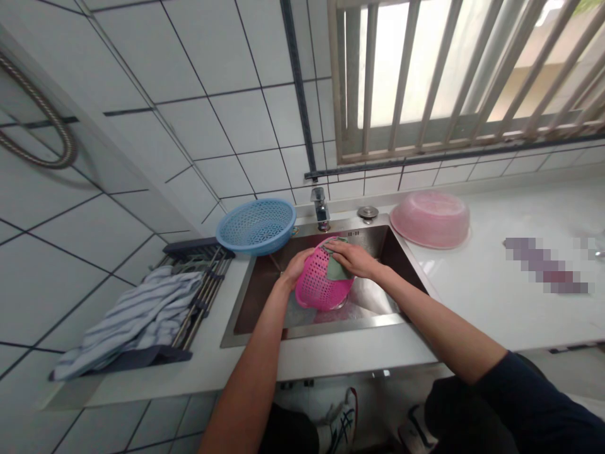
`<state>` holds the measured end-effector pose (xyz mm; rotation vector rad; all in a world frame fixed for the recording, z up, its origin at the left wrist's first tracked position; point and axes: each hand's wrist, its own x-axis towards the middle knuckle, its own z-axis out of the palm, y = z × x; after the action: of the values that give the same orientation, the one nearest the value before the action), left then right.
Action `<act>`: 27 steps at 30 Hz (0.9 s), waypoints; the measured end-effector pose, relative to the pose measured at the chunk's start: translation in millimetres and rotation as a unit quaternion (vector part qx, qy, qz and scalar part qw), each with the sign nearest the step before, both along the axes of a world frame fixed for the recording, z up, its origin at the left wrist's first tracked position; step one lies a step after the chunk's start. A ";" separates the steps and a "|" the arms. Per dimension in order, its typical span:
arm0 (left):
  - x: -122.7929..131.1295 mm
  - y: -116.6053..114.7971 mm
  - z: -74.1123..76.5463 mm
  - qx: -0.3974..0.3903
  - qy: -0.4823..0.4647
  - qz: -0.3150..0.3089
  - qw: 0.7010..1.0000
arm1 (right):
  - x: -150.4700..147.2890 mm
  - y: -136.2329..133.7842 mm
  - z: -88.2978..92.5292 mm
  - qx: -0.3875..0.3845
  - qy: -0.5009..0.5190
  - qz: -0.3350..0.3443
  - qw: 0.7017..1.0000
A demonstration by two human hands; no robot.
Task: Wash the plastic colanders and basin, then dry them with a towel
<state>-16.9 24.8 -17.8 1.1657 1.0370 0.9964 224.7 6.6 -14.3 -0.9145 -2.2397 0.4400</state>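
Note:
A pink perforated basket (317, 284) is held tilted on its side inside the steel sink (265, 284). My left hand (295, 266) is curled around its left rim. Across the basket's upper side lies my right hand (355, 257), fingers closed on a green cloth or sponge (336, 267) that is pressed against the pink mesh. Part of the cloth is hidden under my fingers.
A blue perforated basket (256, 225) sits on the sink's back left corner. The faucet (321, 208) and a drain plug (367, 212) stand behind the sink. An upturned pink bowl (430, 218) rests on the white counter (496, 296). A striped towel (137, 318) lies on a drying rack at left.

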 end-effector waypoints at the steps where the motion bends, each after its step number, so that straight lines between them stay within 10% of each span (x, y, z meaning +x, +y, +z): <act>1: -0.7 0.3 -0.1 0.002 -0.002 -0.001 1.000 | -3.2 -2.5 0.6 0.009 -0.004 0.013 1.000; 11: -1.0 4.5 -3.1 0.003 -0.050 -0.027 0.998 | -11.7 -17.3 21.4 0.021 0.020 0.098 0.995; 27: -1.0 -4.1 9.3 -0.024 -0.044 -0.039 0.998 | -1.7 -10.3 7.3 0.048 0.013 -0.190 0.980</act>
<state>-17.9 20.7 -8.6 1.1057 0.9327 0.9483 223.0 -3.7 -7.0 -1.2427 -1.9812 0.1646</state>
